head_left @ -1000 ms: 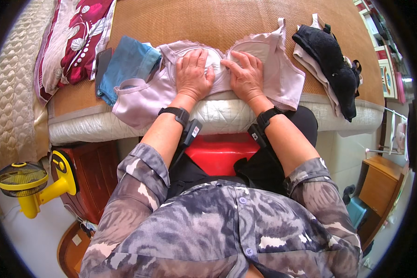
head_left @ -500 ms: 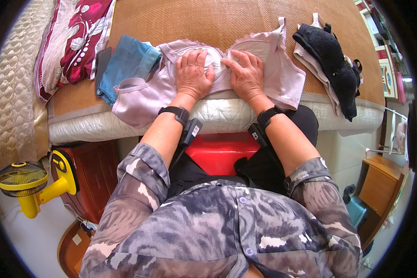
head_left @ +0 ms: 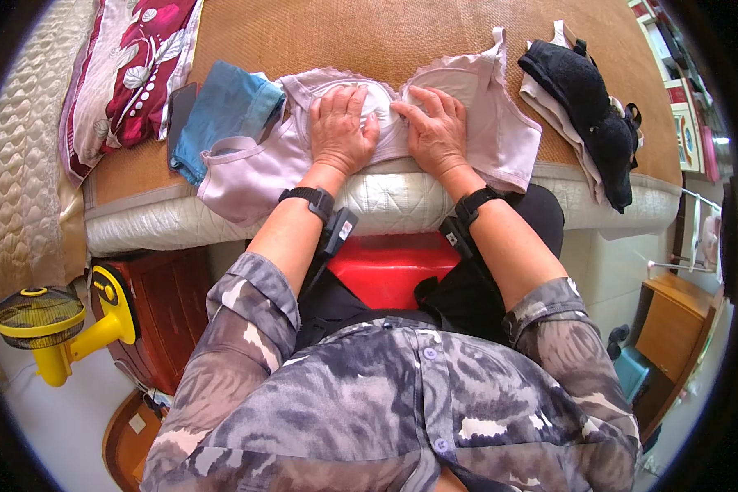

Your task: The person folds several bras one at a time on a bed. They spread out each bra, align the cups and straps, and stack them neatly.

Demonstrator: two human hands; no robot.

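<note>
A pale pink bra [head_left: 500,131] lies spread out at the near edge of the bed, its white-lined cups facing up. My left hand [head_left: 341,131] rests flat on the left cup, fingers stretched out. On the right cup lies my right hand [head_left: 436,131], palm down, with its index finger reaching toward the middle of the bra. Neither hand grips the fabric. Folded blue cloth [head_left: 225,119] sits left of the bra, touching its left wing. To the right, a black bra [head_left: 578,107] lies on top of a light-coloured one.
A woven brown mat [head_left: 320,37] covers the bed. Dark red patterned fabric [head_left: 143,82] is at the far left, beside a quilted cream cover [head_left: 29,156]. Below stand a yellow fan [head_left: 111,316], a red stool [head_left: 394,266] and a wooden cabinet [head_left: 672,328].
</note>
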